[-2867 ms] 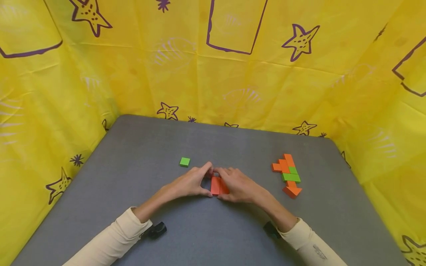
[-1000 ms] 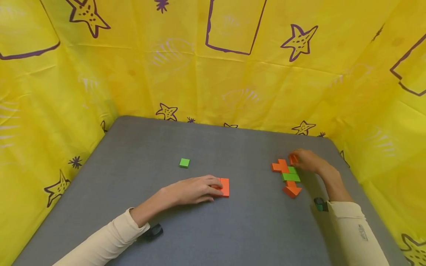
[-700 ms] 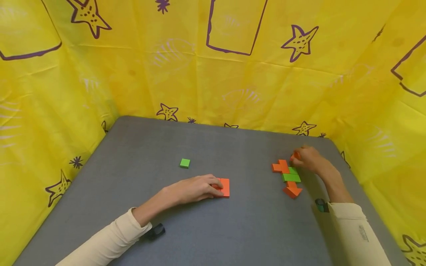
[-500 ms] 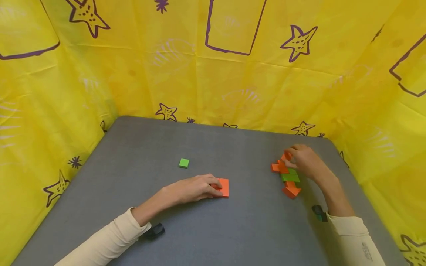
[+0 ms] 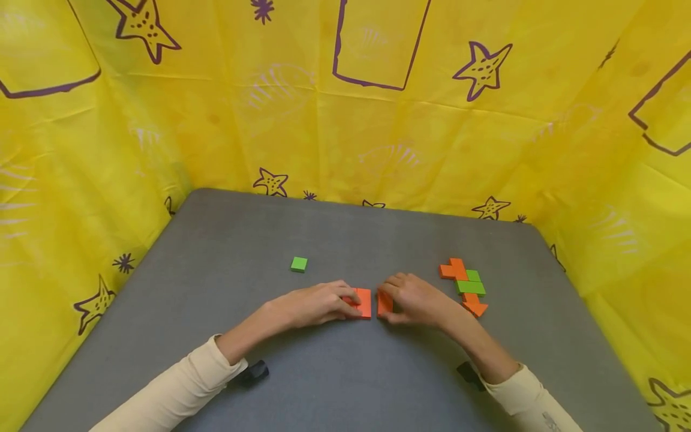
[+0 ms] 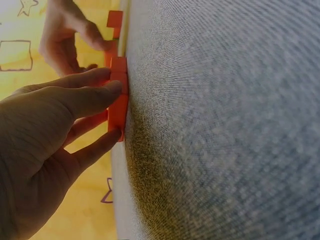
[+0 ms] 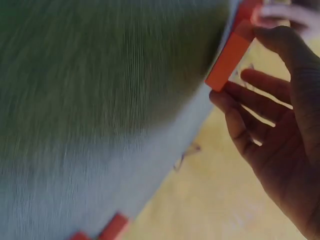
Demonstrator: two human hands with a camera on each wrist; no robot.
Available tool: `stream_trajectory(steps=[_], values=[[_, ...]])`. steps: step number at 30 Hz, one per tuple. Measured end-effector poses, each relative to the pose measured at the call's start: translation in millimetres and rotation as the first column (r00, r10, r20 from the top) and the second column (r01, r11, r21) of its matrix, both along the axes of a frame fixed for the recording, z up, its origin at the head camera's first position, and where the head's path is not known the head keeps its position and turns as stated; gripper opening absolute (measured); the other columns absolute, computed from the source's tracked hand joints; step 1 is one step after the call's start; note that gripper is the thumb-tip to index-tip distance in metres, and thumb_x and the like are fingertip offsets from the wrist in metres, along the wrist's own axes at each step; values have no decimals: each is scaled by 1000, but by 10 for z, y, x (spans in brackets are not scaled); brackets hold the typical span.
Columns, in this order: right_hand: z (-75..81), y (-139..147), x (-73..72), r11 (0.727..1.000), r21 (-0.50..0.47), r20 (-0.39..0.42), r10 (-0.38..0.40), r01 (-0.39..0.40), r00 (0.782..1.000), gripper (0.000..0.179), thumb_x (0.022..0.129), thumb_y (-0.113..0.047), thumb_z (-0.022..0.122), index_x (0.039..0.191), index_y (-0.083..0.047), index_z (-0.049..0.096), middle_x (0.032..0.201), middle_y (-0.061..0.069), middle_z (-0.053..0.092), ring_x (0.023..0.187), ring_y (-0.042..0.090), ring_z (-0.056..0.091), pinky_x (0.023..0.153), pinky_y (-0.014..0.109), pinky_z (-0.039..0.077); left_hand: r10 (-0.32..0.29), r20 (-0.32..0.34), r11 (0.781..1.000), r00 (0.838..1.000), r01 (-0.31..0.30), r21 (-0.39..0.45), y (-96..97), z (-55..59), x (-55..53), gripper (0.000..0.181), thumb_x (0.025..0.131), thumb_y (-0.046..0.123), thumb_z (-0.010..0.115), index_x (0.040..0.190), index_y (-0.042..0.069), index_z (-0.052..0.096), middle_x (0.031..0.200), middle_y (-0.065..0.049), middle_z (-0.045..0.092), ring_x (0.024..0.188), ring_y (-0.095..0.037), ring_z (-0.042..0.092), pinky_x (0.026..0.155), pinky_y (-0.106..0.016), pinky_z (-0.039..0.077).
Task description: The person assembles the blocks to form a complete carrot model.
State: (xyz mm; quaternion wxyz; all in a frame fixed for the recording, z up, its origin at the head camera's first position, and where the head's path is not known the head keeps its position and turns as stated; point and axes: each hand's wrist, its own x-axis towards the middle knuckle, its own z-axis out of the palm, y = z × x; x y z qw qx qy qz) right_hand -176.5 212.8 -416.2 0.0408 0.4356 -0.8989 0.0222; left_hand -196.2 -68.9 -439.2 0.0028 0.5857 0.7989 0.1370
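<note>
Two orange blocks (image 5: 364,303) lie side by side near the middle of the grey table. My left hand (image 5: 318,305) holds them from the left, fingers bent over the left one and largely hiding it. In the left wrist view, its thumb and fingertips touch the orange blocks (image 6: 118,107). Just right of the pair, across a narrow gap, my right hand (image 5: 418,300) pinches another orange block (image 5: 384,304). The right wrist view shows this long orange block (image 7: 230,60) between thumb and fingertip, close to the table surface.
At the right lies a group of orange pieces (image 5: 457,270) and green blocks (image 5: 471,288), with an orange arrow-like shape (image 5: 474,306) at its near end. A single green block (image 5: 299,264) sits behind my left hand. Yellow patterned cloth (image 5: 345,138) encloses the grey table (image 5: 324,372).
My right hand has taken the far orange block from the group at the right and carried it left beside the pair. The left hand has stayed on the pair over the last second.
</note>
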Motion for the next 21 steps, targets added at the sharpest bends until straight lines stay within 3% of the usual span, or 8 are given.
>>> stream_trajectory(steps=[10, 21], values=[[-65, -172, 0, 999, -12, 122, -46, 47, 992, 63, 91, -36, 81, 141, -5, 59, 128, 7, 71, 116, 25, 64, 104, 43, 56, -5, -3, 1000, 1000, 5, 4, 12, 11, -4, 26, 101, 18, 69, 126, 20, 77, 131, 2, 71, 125, -16, 62, 105, -26, 55], [-107, -253, 14, 998, -41, 75, -45, 48, 996, 63, 85, -33, 82, 138, -6, 60, 123, 5, 71, 110, 22, 64, 99, 42, 56, -25, -11, 999, 1000, 25, 20, 20, 17, -22, 25, 101, 17, 70, 124, 18, 78, 128, 1, 72, 124, -17, 63, 105, -27, 56]])
